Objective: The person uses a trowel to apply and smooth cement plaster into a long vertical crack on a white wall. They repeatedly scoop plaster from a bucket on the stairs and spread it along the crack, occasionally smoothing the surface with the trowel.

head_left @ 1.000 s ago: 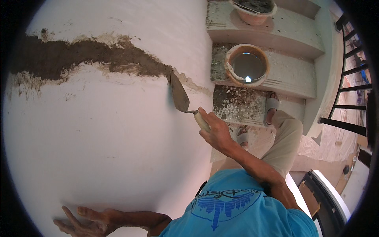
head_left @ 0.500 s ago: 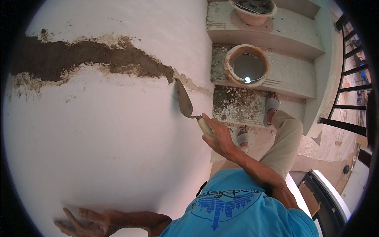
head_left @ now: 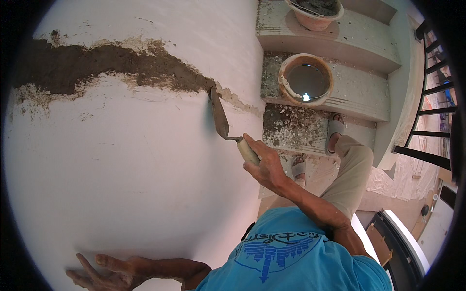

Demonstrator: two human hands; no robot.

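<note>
My right hand (head_left: 264, 165) grips the pale wooden handle of a pointed trowel (head_left: 219, 116). The blade's tip touches the right end of a rough band of wet grey-brown mortar (head_left: 111, 63) that runs across the white wall (head_left: 136, 160). Beyond the tip, a thin chipped strip of bare wall (head_left: 238, 101) carries on toward the stairs. My left hand (head_left: 109, 274) rests against the wall at the lower left, fingers spread and holding nothing.
A round tub of cloudy water (head_left: 306, 80) stands on a stair step at the right. Above it, a second tub (head_left: 315, 14) holds grey mortar. Crumbs of debris (head_left: 291, 126) litter the step beside my feet. A black railing (head_left: 432, 111) borders the stairs.
The trowel has shifted slightly left and up along the mortar's end, its blade turned more edge-on. My right hand moved a little left with it; my left hand stays put.
</note>
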